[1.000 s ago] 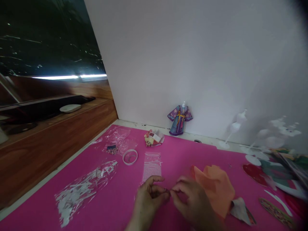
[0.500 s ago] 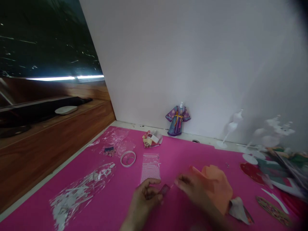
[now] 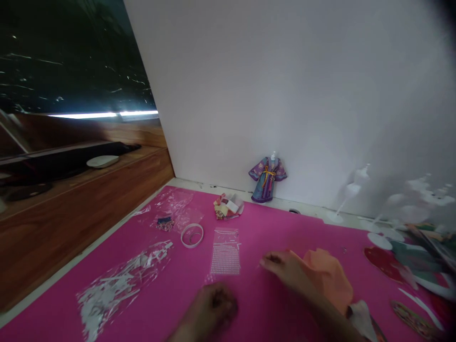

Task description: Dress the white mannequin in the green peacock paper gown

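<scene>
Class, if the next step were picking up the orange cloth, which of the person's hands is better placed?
Probably the right hand: it is right beside the orange cloth, whereas the left hand, blurred here, is plainly farther from it.

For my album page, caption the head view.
Left hand and right hand over a pink surface, near a dotted sheet and orange cloth.

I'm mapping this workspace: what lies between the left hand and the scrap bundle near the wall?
In the head view, a white-dotted sheet lies on the pink surface between the left hand and the scrap bundle.
</scene>
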Available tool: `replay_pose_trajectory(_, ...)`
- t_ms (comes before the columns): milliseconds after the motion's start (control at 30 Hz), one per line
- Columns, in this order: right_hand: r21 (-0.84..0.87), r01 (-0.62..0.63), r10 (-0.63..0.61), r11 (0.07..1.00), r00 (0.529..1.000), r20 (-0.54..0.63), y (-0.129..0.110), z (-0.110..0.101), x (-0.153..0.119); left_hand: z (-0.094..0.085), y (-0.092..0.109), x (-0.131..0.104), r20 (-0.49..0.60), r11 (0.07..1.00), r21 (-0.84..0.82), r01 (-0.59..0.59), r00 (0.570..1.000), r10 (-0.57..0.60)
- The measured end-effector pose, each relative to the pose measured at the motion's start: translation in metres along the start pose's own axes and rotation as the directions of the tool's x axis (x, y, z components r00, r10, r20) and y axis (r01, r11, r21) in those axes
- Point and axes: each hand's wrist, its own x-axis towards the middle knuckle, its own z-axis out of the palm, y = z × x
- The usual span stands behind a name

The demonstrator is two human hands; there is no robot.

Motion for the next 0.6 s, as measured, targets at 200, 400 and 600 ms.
replay_pose_trajectory(200,-0.134,0.107,-0.106,0.985,0.994,0.017,0.002,0.031,0.046,-0.008,0.025,-0.001,0.004,0.979,0.181,-0.091,0.996,0.091)
replay_pose_trajectory(400,-0.355,0.262,-0.278,0.898,0.961,0.007,-0.008,0.063,0.107,-0.008,0.045,0.0,0.002,0.93,0.358,-0.087,0.996,0.092)
replay_pose_trajectory(600,-0.494,0.461,-0.479,0.737,0.872,0.099,-0.032,0.085,0.134,-0.015,0.031,0.008,-0.005,0.902,0.392,-0.18,0.98,0.197)
